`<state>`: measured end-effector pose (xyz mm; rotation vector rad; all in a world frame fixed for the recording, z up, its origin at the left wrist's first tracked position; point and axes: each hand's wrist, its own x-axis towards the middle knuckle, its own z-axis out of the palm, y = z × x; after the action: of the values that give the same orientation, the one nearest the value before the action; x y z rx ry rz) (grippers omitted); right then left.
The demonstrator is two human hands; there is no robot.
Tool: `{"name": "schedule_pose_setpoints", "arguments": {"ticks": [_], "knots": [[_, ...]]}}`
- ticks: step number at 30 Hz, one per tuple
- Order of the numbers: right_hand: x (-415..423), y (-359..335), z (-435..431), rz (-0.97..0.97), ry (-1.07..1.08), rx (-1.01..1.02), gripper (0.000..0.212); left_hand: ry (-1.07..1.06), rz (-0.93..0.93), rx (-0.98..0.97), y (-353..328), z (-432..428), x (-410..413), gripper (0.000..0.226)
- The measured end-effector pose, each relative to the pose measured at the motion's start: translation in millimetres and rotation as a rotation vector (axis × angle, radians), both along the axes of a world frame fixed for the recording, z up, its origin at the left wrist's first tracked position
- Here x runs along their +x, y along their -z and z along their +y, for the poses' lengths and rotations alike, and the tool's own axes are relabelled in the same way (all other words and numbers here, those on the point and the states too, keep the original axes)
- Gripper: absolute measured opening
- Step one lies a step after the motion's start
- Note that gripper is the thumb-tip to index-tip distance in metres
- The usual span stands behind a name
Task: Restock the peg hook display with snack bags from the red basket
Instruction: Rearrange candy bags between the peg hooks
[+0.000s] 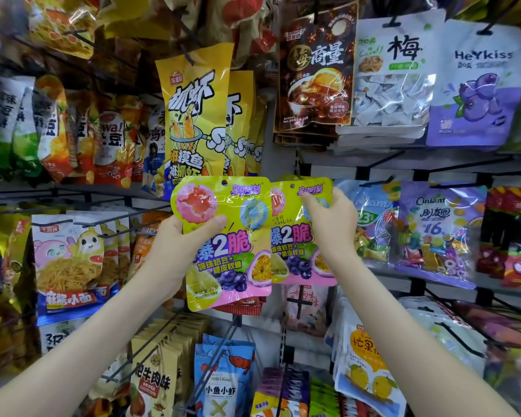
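Two matching yellow-green and pink candy bags are raised in front of the peg hook display. My left hand [190,231] grips the left edge of the nearer bag [232,251], thumb across its front. A second bag [295,245] sits just to the right, and my right hand [331,221] pinches it near its top right corner. Each bag has a small round hang hole at the top. A black peg hook [298,173] pokes out just above the second bag. The red basket is out of view.
Snack bags fill hooks all round: tall yellow shrimp-snack bags [196,115] above, dark plum bags [316,73] at upper right, colourful candy bags [436,227] right, noodle bags [69,260] left. Bare black hooks [223,335] jut out below my hands.
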<state>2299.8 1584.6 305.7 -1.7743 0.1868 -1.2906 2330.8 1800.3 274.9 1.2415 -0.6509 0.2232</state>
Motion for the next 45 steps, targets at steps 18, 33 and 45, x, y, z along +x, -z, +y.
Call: {"name": "schedule_pose_setpoints", "arguments": {"ticks": [18, 33, 45], "knots": [[-10.4, -16.0, 2.6, -0.184, -0.008, -0.035, 0.039, 0.015, -0.055, -0.019, -8.5, 1.3, -0.7, 0.010], [57.9, -14.3, -34.2, 0.160, 0.226, -0.029, 0.025, 0.030, -0.070, -0.040, -14.4, -0.6, -2.0, 0.006], [-6.5, 5.7, 3.9, -0.249, -0.272, -0.075, 0.041, 0.094, -0.045, 0.045, -4.2, -14.4, -12.3, 0.012]]}}
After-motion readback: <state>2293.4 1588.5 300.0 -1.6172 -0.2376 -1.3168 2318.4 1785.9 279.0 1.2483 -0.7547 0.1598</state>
